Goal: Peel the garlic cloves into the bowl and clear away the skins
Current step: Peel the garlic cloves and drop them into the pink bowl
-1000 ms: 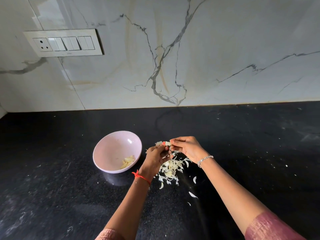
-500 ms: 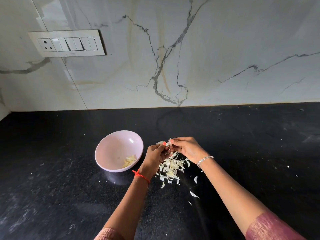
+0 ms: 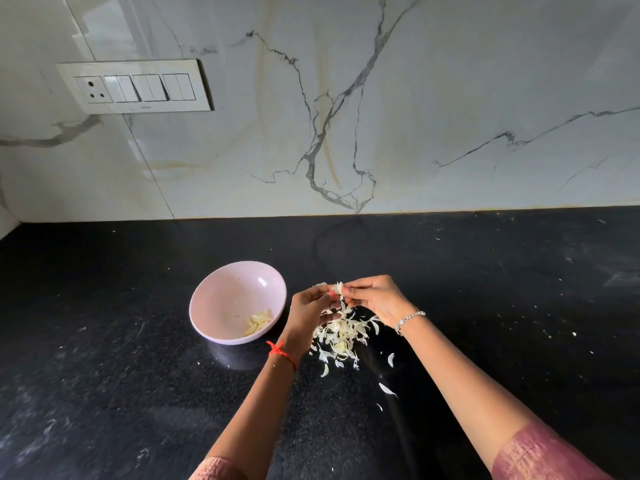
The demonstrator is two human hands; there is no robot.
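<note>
At the left of the black tabletop (image 3: pixel 104 358) stands a pink bowl (image 3: pixel 225 296) with a few peeled cloves (image 3: pixel 259 323) lying at its bottom. Just right of it, the left hand (image 3: pixel 308 311), a red thread (image 3: pixel 281 353) at its wrist, pinches a garlic clove (image 3: pixel 337 288) held above the tabletop. Beneath lies a heap of skins (image 3: pixel 341 336), with stray flakes nearer the person. The right hand (image 3: pixel 375 297) pinches the same clove from the other side.

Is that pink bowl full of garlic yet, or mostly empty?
Mostly empty. The pink bowl stands upright with only a small cluster of peeled cloves at its bottom; the rest of its inside is bare.
</note>
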